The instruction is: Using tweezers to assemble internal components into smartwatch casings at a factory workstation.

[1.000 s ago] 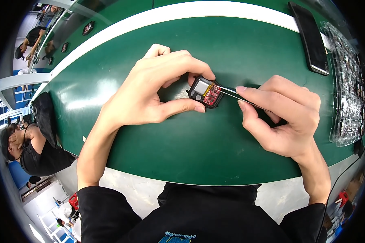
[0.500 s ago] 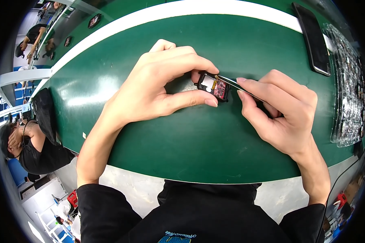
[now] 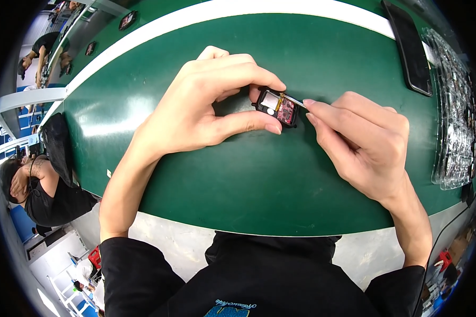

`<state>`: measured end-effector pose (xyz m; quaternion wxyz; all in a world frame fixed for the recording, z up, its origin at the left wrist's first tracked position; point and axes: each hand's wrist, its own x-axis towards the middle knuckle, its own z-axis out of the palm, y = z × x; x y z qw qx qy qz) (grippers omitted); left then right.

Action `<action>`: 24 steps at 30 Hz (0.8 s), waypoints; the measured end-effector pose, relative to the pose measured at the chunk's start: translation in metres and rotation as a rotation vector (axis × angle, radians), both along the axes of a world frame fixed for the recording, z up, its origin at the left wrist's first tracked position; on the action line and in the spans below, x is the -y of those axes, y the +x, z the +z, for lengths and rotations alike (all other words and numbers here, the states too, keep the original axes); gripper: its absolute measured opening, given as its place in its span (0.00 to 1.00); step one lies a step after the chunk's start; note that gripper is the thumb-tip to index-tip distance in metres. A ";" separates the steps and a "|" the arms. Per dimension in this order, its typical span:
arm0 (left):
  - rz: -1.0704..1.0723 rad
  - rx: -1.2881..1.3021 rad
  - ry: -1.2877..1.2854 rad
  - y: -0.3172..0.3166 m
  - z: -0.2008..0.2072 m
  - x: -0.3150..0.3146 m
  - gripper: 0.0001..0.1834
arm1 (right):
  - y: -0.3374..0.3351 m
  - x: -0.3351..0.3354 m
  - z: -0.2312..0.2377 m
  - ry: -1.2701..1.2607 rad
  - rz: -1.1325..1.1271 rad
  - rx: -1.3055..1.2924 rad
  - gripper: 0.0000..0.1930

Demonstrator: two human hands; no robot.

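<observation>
My left hand (image 3: 203, 105) holds a small black watch-like case (image 3: 287, 112) between thumb and fingers, above the green table. Inside the open case I see a red circuit board, a silvery-white rectangular part, a round white dot and a yellowish strip. My right hand (image 3: 362, 140) pinches a pair of thin metal tweezers (image 3: 294, 100) between thumb and index finger. Their tip reaches the upper part of the case, at the yellowish strip beside my left fingertip. Whether the tips grip the strip is too small to tell.
The green table (image 3: 238, 190) lies under both hands. At the right stand stacked clear plastic trays (image 3: 454, 116) with small parts, beside a black phone-like slab (image 3: 407, 50). A black mesh bag or chair back (image 3: 57, 148) is at the left edge, where another person (image 3: 53, 195) sits.
The tweezers have moved slightly up and left, and now lie flatter, with their tip further over the case. My right hand has shifted up and left with them. The case has tilted a little.
</observation>
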<state>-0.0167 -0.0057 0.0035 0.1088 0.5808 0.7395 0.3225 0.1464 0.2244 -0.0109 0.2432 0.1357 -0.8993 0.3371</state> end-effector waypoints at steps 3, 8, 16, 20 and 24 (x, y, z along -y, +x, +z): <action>-0.005 0.004 0.002 -0.001 0.000 -0.001 0.30 | -0.001 0.000 -0.002 0.001 0.002 -0.006 0.13; -0.015 0.018 0.023 0.000 0.001 -0.002 0.30 | 0.000 -0.011 0.007 -0.086 -0.011 0.063 0.12; 0.008 0.052 0.062 0.005 -0.004 -0.005 0.30 | -0.001 -0.012 0.012 -0.451 -0.168 0.180 0.08; 0.009 0.032 0.057 0.005 -0.002 -0.001 0.29 | -0.004 -0.005 0.008 -0.373 -0.080 0.247 0.07; 0.015 0.115 0.034 0.006 0.002 -0.001 0.36 | -0.002 0.008 0.015 -0.209 -0.036 0.241 0.18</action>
